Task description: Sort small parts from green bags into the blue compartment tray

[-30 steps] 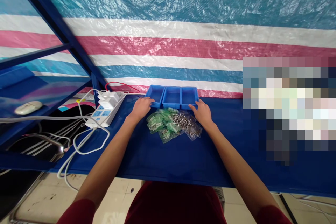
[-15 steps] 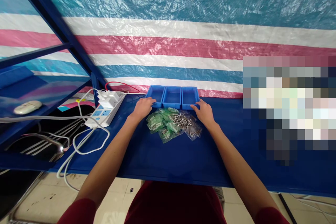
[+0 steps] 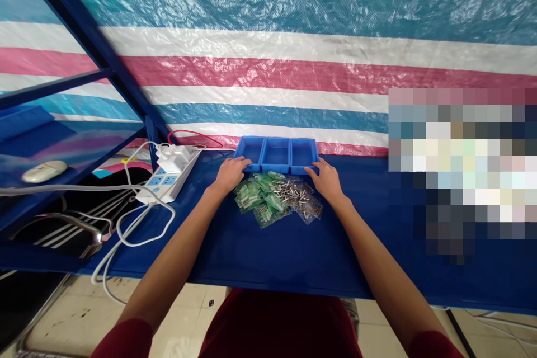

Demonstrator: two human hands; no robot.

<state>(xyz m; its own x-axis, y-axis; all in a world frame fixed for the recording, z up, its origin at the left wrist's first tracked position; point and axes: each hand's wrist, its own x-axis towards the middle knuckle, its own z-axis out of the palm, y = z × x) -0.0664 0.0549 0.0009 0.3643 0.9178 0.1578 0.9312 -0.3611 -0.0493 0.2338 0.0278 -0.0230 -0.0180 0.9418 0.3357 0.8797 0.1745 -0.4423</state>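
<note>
While three blue plastic bins are sitting side by side mid-frame, we are touching their outer front corners, our left hand hiding its grip, our right hand holding thumb and fingers apart; seemingly light and stiff, they are suiting end-wall holds.

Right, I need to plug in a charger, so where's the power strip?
In the head view, the white power strip lies on the table's left side, left of the left hand.

Evenly bright | white glare on striped sheet | wide-angle stretch toward edges | right side pixelated
</note>
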